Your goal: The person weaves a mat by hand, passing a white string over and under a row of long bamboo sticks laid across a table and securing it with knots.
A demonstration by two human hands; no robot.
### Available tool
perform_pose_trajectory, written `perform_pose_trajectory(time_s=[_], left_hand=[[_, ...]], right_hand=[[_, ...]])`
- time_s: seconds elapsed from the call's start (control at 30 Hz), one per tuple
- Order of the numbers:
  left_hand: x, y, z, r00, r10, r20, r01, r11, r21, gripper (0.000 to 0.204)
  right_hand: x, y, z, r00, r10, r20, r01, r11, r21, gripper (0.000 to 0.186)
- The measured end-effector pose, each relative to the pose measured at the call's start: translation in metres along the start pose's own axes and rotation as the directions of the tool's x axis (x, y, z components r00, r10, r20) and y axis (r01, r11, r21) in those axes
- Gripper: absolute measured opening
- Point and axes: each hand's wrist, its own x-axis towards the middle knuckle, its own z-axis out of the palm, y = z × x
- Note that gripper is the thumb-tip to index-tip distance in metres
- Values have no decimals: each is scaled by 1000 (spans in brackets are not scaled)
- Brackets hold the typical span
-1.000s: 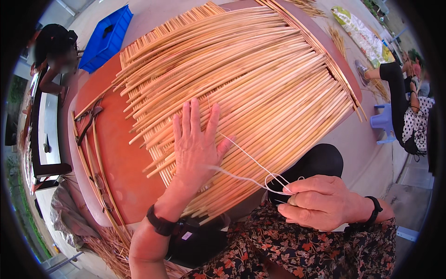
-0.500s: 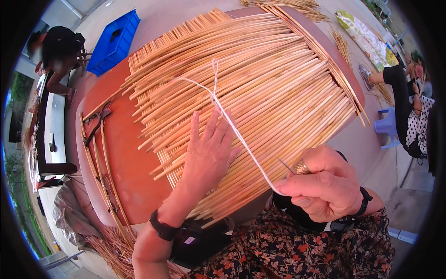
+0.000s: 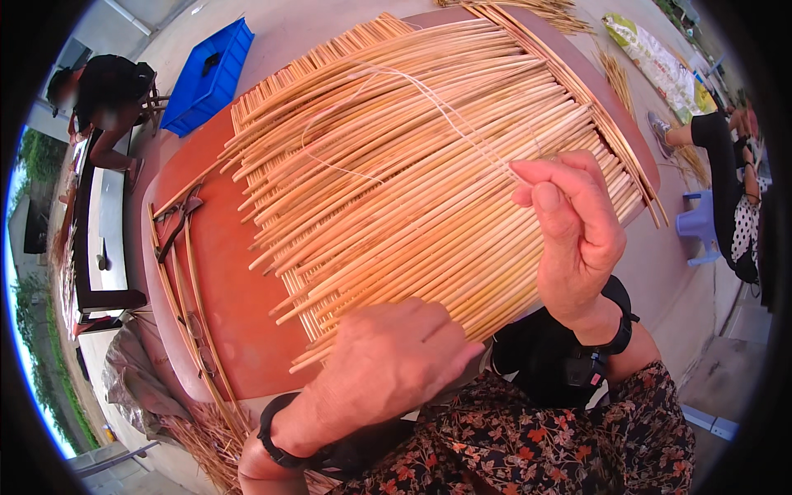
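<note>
A mat of pale, straight reed stalks (image 3: 429, 219) lies across the table, with the stalks side by side. Above its right part, the thumb and fingers of my right hand (image 3: 577, 235) are pinched on a white cord (image 3: 450, 113). The doubled cord runs up and left over the stalks, then curves back in a loose loop. A faint thin line above my right fingertips may be a needle; I cannot make it out clearly. My left hand (image 3: 392, 351) is closed, knuckles up, at the mat's near edge. Its fingertips are hidden, so whatever they hold does not show.
Pruning shears (image 3: 177, 219), eyeglasses (image 3: 200, 342) and loose stalks lie on the red-brown tabletop (image 3: 235, 289) at left. Beyond stand a blue crate (image 3: 206, 78) and a bent-over person (image 3: 107, 99). At right are a purple stool (image 3: 698, 227) and a seated person's leg (image 3: 714, 157).
My right hand has risen away from me with the cord, and its thimble no longer shows. My left hand has left the mat's middle, come nearer and closed. The cord has swung into a wider loop.
</note>
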Motion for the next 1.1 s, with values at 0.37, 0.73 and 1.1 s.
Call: perform_pose_trajectory(time_s=[0.37, 0.73, 1.1], left_hand=[[18, -142, 22, 810, -341, -478, 482, 851, 210, 8], [29, -153, 8, 848, -432, -306, 497, 849, 178, 17], [28, -152, 5, 858, -422, -292, 482, 859, 174, 20]], right_hand=[[15, 36, -2, 951, 285, -118, -246, 932, 266, 24], [11, 48, 29, 952, 287, 107, -287, 958, -19, 18], [8, 106, 55, 966, 157, 206, 11, 770, -637, 44]])
